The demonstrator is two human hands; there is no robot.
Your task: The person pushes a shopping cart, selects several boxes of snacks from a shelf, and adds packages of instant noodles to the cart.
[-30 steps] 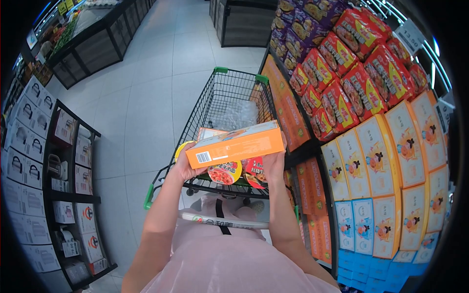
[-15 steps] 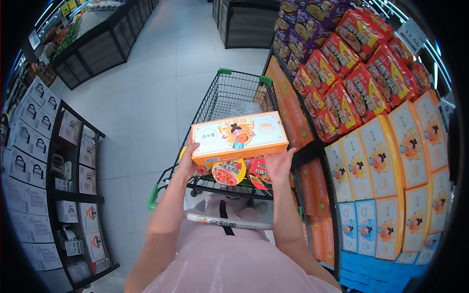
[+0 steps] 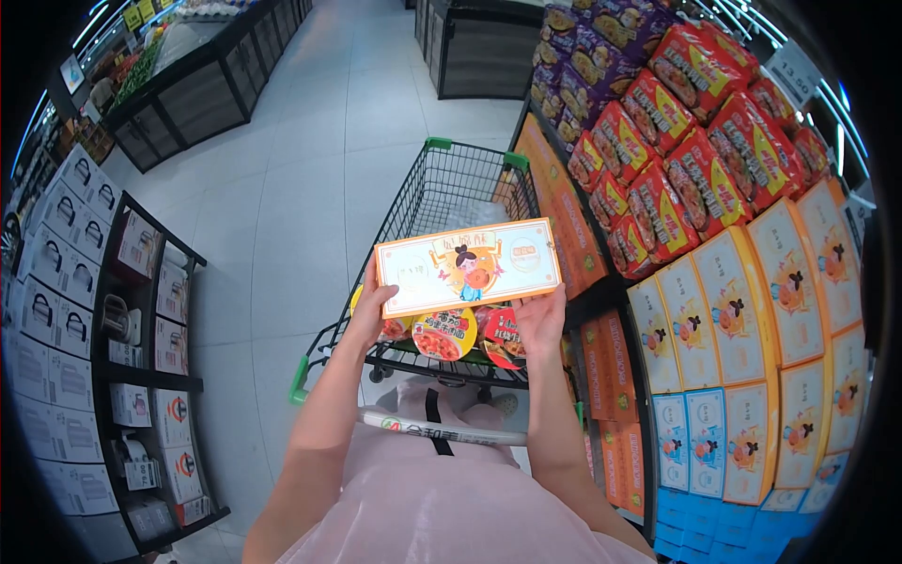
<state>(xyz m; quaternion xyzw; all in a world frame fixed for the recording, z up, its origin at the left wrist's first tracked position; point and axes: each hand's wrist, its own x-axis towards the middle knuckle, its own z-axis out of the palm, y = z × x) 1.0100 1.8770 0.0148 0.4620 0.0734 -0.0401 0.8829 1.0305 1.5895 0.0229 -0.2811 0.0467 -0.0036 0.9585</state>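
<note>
Between my two hands is a white and orange pastry box [image 3: 468, 267] with a cartoon figure on its face, held over the shopping cart [image 3: 406, 202]. My left hand [image 3: 373, 305] grips its left end, thumb on the front. At the lower right corner, my right hand [image 3: 542, 318] supports it from below, with the fingers partly hidden behind the box. Just under the box, a yellow-rimmed instant noodle bowl [image 3: 444, 336] and a red instant noodle bowl [image 3: 501, 336] lie in the cart. The cart's handle [image 3: 442, 428] runs in front of my body.
To the right rise stacked pastry boxes [image 3: 736, 315] and red noodle packs [image 3: 691, 167], close to the cart. A shelf of boxed appliances [image 3: 155, 376] stands left. Ahead, a tiled aisle [image 3: 348, 103] runs between a produce counter [image 3: 202, 103] and another dark counter [image 3: 479, 52].
The box has tilted so its printed face turns more toward me, and its orange side is now mostly out of sight. Both hands keep their hold.
</note>
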